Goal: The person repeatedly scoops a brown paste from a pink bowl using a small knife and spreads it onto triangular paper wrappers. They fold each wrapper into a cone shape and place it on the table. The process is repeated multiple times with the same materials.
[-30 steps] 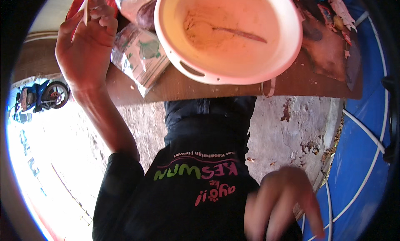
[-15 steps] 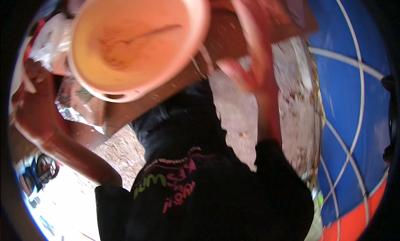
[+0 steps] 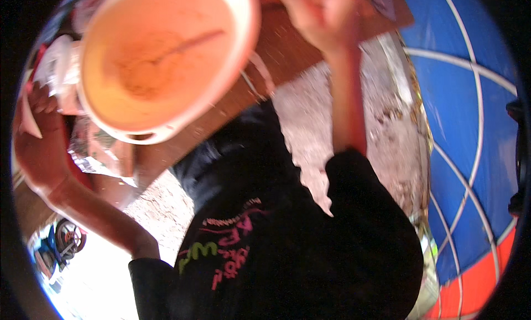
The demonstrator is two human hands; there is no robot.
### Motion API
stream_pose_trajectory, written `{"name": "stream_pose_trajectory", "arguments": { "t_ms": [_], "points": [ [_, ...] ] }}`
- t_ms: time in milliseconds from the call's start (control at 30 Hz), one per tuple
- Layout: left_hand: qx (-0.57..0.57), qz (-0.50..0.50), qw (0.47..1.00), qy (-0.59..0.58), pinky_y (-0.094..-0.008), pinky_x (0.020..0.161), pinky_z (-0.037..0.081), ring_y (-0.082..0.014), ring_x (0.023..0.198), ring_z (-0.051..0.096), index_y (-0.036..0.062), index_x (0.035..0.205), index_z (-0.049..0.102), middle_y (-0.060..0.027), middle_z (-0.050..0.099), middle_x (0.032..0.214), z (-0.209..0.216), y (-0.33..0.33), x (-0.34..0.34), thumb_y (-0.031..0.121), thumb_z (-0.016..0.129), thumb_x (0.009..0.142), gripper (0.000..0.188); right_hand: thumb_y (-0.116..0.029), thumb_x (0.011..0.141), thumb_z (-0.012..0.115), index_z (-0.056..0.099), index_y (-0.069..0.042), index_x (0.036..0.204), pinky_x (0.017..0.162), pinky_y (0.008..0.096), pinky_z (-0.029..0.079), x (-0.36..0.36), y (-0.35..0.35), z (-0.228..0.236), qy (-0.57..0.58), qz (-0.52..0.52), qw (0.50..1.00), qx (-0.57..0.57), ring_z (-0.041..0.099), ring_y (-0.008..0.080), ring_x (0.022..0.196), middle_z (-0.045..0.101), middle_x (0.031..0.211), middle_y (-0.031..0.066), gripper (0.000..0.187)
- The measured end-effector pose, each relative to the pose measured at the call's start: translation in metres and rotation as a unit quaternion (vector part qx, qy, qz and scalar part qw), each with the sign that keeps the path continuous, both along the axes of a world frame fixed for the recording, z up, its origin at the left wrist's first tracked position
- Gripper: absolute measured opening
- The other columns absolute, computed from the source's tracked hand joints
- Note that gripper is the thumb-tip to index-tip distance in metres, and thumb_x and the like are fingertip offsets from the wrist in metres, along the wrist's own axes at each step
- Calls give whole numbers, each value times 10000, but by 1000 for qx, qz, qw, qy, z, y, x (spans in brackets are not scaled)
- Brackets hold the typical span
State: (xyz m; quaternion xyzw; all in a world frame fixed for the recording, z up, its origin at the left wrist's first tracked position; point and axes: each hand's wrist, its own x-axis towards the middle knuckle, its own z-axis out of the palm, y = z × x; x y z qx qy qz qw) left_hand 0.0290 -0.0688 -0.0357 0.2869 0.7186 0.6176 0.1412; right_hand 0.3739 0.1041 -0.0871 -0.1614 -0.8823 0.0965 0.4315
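Note:
A large white basin point(image 3: 145, 137) with a slotted rim tilts toward me in the upper left. It holds an orange-yellow liquid with darker powdery patches and a thin stick-like utensil point(image 3: 191, 46) lying in it. My left hand point(image 3: 41, 120) is beyond the basin's left side, fingers curled about a white pointed piece point(image 3: 30, 118) whose kind I cannot make out. To the right of the basin, my right hand point(image 3: 323, 18) reaches up at the top edge. Motion smears it, and its fingertips run out of view.
Beside the basin lie clear plastic packets point(image 3: 102, 148) and a white plastic bag point(image 3: 58, 65) on a brown wooden table point(image 3: 282, 48). A blue tarp point(image 3: 442, 98) with white curved lines covers the right. A wheeled vehicle point(image 3: 69, 237) stands at lower left.
My right hand has moved up, away from me, and its spread thumb no longer shows. The basin appears slightly further left. My left hand stays beside it with the white piece.

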Motion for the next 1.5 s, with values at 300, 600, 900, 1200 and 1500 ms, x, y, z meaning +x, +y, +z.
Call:
{"name": "stream_pose_trajectory", "arguments": {
  "t_ms": [300, 600, 900, 1200, 1500],
  "points": [
    [105, -284, 953, -19, -296, 858, 529, -148, 945, 658, -16, 1147, 664, -87, 679, 1053, -23, 42, -58, 204, 567, 964, 302, -273, 869, 726, 636, -38, 1181, 932, 370, 471, 19, 84, -9, -122, -225, 960, -112, 640, 259, 1040, 679, 1122, 134, 401],
    [38, -246, 962, -111, -253, 736, 527, -121, 737, 669, 5, 1005, 713, -54, 694, 852, -51, 70, -39, 261, 641, 938, 274, -184, 879, 702, 652, -17, 1143, 906, 401, 474, -35, 56, -38, -190, -108, 964, -150, 639, 315, 1031, 675, 1062, 189, 316],
    [102, -253, 948, -162, -255, 688, 547, -168, 726, 700, -13, 1034, 666, -84, 684, 840, -64, 67, -39, 292, 578, 987, 321, -132, 951, 606, 622, -8, 1142, 767, 283, 460, -19, 21, 62, -9, -150, 954, -260, 559, 144, 824, 611, 931, 30, 228],
    [150, -250, 946, -141, -240, 684, 537, -120, 710, 680, -35, 999, 674, -72, 682, 831, -68, 62, -29, 264, 574, 996, 315, -48, 782, 734, 662, 40, 1036, 790, 323, 501, -133, 5, 65, -322, 154, 903, -239, 675, 197, 850, 700, 946, 163, 278],
    [159, -247, 952, -84, -254, 687, 537, -124, 720, 678, -58, 995, 674, -70, 682, 817, -73, 65, -26, 244, 583, 989, 315, -49, 852, 700, 702, 23, 1058, 619, 248, 487, -130, 28, 58, -371, 120, 861, -326, 617, 85, 712, 710, 861, 81, 218]
  ]
}}
